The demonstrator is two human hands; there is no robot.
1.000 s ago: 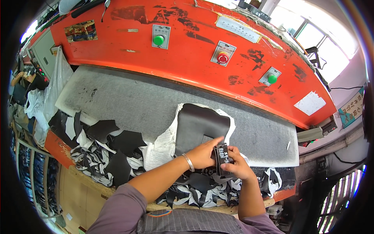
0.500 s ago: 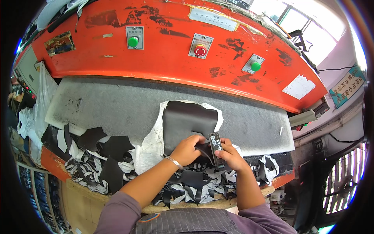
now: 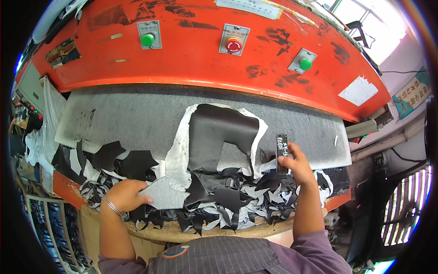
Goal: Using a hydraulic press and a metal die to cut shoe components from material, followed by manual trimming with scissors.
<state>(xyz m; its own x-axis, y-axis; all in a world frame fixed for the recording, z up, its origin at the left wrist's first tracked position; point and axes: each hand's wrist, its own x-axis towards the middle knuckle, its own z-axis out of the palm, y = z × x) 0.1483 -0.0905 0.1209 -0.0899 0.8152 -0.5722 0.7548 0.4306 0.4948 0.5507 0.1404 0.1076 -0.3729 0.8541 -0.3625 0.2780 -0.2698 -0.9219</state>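
My left hand (image 3: 125, 196), wearing bangles at the wrist, pinches the left edge of a cut leather piece (image 3: 166, 194) whose pale grey backing faces up. My right hand (image 3: 297, 165) grips a narrow, dark cutting die (image 3: 282, 141) with white marks, held upright over the front right of the grey cutting bed (image 3: 132, 116). Between the hands lies a dark brown leather sheet (image 3: 205, 132) with a ragged white edge. An opening is cut into its lower right part, and the pale underside shows there.
Black and white leather offcuts (image 3: 228, 201) heap along the front ledge. Several larger black pieces (image 3: 137, 164) lie at the left. Behind stands an orange press beam (image 3: 191, 59) with two green buttons (image 3: 147, 40) and a red button (image 3: 233, 44). Clear plastic (image 3: 54, 114) hangs at the left.
My hands have separated. The left has moved left with a cut leather piece, and the right has carried the die rightward off the sheet. The opening in the sheet now shows.
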